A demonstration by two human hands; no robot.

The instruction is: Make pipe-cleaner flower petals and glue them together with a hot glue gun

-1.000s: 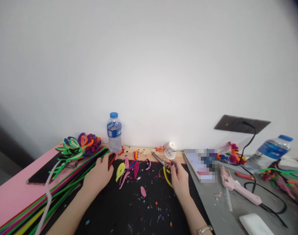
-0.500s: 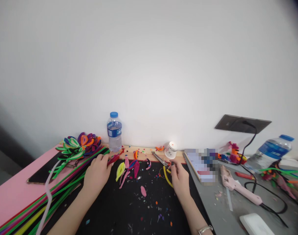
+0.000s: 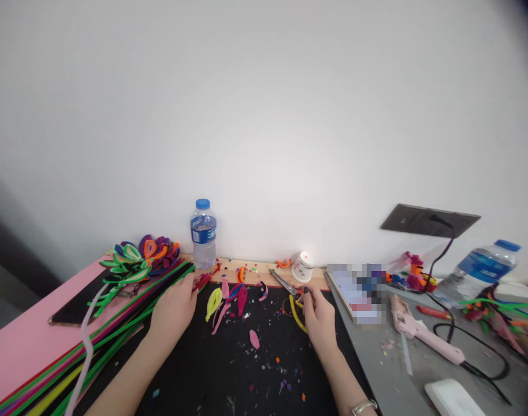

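Note:
My left hand (image 3: 175, 309) lies on the black mat (image 3: 246, 375), its fingertips pinched on the end of a red pipe cleaner (image 3: 202, 281) at the edge of a long bundle of coloured pipe cleaners (image 3: 116, 329). My right hand (image 3: 320, 315) rests curled on the mat, its fingertips closed at the handle end of metal scissors (image 3: 281, 281). A yellow curved piece (image 3: 296, 315) runs beside and under that hand. Between my hands lie yellow and pink looped pipe-cleaner petals (image 3: 227, 300).
A water bottle (image 3: 203, 234) and a small white cup (image 3: 302, 266) stand by the wall. Looped pipe-cleaner flowers (image 3: 140, 257) and a dark phone (image 3: 80, 303) sit left. On the grey surface to the right are a pink glue gun (image 3: 424, 335) with a black cord, another bottle (image 3: 480, 268) and a tablet (image 3: 354, 292).
My left hand has shifted slightly toward the wall, and its fingertips have closed on the red pipe cleaner's end. My right hand has barely moved.

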